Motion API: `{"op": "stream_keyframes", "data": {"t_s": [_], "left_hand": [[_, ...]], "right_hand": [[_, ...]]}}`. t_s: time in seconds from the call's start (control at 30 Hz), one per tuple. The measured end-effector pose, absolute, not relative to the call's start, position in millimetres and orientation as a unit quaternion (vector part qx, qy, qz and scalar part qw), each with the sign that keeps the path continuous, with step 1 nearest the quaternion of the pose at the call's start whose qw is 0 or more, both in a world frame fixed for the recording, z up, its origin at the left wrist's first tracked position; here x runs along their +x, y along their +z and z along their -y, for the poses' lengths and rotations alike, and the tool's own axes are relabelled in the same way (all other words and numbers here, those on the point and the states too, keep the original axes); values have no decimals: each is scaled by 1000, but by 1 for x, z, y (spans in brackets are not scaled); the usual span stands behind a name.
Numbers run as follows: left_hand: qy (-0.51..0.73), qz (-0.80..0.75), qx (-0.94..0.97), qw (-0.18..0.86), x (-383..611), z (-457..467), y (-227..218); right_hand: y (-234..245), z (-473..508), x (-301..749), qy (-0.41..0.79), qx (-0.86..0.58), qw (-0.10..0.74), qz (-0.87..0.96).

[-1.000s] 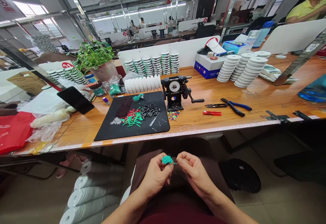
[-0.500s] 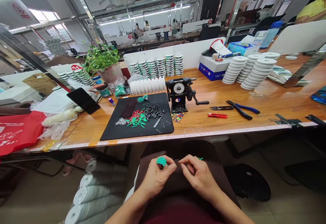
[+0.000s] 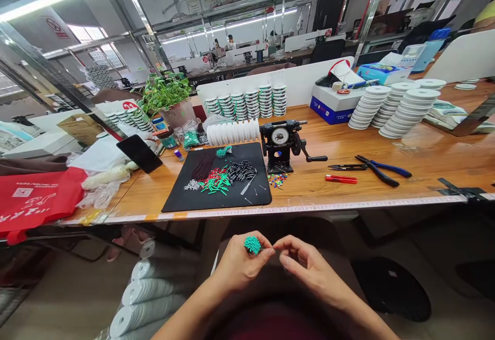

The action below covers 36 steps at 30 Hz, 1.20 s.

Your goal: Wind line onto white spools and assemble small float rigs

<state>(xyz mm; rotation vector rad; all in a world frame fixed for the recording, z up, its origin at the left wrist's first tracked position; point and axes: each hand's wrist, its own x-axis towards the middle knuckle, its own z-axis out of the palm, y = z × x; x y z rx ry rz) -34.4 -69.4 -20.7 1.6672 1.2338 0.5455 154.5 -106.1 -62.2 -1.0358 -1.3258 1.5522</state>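
Green tips crowd the head of the small bundle in your left hand, held above your lap, just in front of the wooden table. Your left fingers wrap the bundle, with thumb and forefinger extended toward your right hand, whose forefinger meets them at the tip. The right thumb stands apart from that forefinger; whether those fingers hold anything, you cannot tell from this view.

On the table before you, a black mat bears dark cords, a mixed heap of red and green pieces, black pieces and, near its far edge, a second green bundle. A black machine with dial and crank stands beside the mat, while blue-handled pliers lie to the right, near a red packet.
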Motion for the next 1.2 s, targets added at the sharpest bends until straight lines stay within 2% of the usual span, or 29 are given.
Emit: {"op": "stream_keyframes", "data": {"t_s": [0.1,0.2,0.27,0.33,0.37,0.57,0.73,0.9,1.07,1.2], "left_hand": [[199,-495,697,479,-38,67,-18],[188,-495,718,451,-48,50,-8],[215,-542,737,341,-57,28,0],[208,-627,734,156,-66,0,7],[202,-654,720,112,-69,-14,9],[124,-712,692,3,-65,-64,7],[70,-710,701,-19,-54,-62,3],[70,-676,733,-15,-47,-24,7],[103,-451,881,99,-31,40,-8],[131,-411,880,201,-23,62,-22]], "right_hand": [[-69,106,156,625,-431,404,511],[-85,104,163,591,-491,435,470],[-93,102,167,546,-541,477,426],[-98,100,170,510,-564,511,401],[-98,100,170,505,-563,518,400],[-94,104,162,529,-510,515,442],[-98,105,162,541,-521,490,442],[-91,96,158,549,-510,526,403],[-82,88,146,631,-443,544,330],[-74,91,137,674,-414,534,298]]}}
